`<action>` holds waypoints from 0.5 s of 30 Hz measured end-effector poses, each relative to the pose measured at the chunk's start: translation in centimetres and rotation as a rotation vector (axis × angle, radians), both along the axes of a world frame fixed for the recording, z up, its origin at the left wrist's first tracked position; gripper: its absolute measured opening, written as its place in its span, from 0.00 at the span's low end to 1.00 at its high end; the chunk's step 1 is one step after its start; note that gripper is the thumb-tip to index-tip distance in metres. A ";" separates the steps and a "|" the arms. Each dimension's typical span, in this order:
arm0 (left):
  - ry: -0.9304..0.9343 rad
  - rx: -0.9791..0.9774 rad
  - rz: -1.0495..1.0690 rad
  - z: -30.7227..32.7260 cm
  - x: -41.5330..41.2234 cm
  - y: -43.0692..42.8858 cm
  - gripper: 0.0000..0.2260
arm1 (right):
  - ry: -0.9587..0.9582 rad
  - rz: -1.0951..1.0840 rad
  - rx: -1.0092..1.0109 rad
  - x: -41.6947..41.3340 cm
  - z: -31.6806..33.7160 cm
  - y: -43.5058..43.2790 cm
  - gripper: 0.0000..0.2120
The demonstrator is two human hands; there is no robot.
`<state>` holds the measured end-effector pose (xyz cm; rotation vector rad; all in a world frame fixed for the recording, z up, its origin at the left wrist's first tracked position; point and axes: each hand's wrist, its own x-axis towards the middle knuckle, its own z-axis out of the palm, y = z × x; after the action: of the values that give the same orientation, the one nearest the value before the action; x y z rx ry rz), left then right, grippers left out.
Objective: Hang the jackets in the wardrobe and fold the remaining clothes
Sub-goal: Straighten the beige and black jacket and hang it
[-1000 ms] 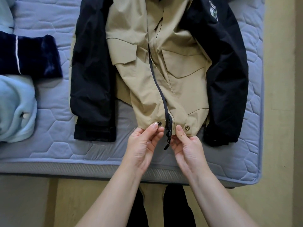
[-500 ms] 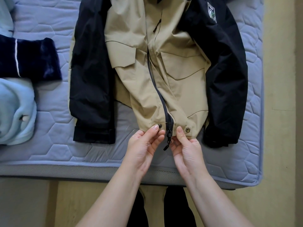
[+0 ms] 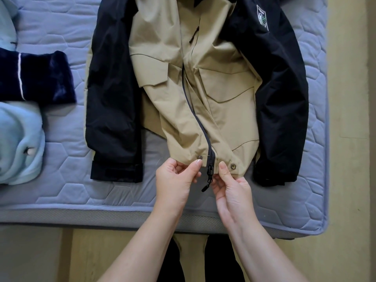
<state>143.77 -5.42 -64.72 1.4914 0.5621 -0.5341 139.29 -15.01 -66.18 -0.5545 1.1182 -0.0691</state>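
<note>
Your left hand [image 3: 176,181] pinches the tan hem of the jacket [image 3: 213,102] just left of the zipper [image 3: 209,171], thumb on top near a metal snap [image 3: 199,157]; your other fingers curl under the fabric and can't be seen. Your right hand [image 3: 232,187] grips the hem on the other side of the zipper, thumb beside a second snap [image 3: 232,165], fingertips also tucked under. The zipper slider sits at the hem with its pull tab dangling between your hands; whether the two halves are actually engaged there is too small to tell. The jacket lies flat, front up, on the quilted blue-grey mattress [image 3: 61,190], tan body with black sleeves folded down each side. Collar and shoulders are cut off by the top edge. A crest patch [image 3: 262,17] on the right sleeve is blurred, unreadable. At left, a dark navy garment [image 3: 38,78] with a white stripe and a pale blue fleece [image 3: 18,143] lie on the mattress, both clipped by the frame edge. Your forearms run out the bottom; dark shapes below the mattress edge are probably your legs, hard to make out.
</note>
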 end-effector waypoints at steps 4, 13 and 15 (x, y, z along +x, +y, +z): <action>-0.031 0.031 0.087 0.1 -0.2 -0.6 0.06 | 0.006 -0.019 0.027 0.3 0.4 0.3 0.04; -0.066 0.038 0.120 0.2 -0.3 -1.2 0.06 | 0.027 -0.048 0.093 0.4 0.4 0.1 0.01; -0.064 0.040 0.126 0.2 -0.3 -1.1 0.06 | 0.019 -0.050 0.113 0.3 0.4 0.2 0.04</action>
<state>143.42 -6.51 -64.49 1.4950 0.6147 -0.3776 139.63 -14.79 -65.75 -0.4269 1.1468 -0.0439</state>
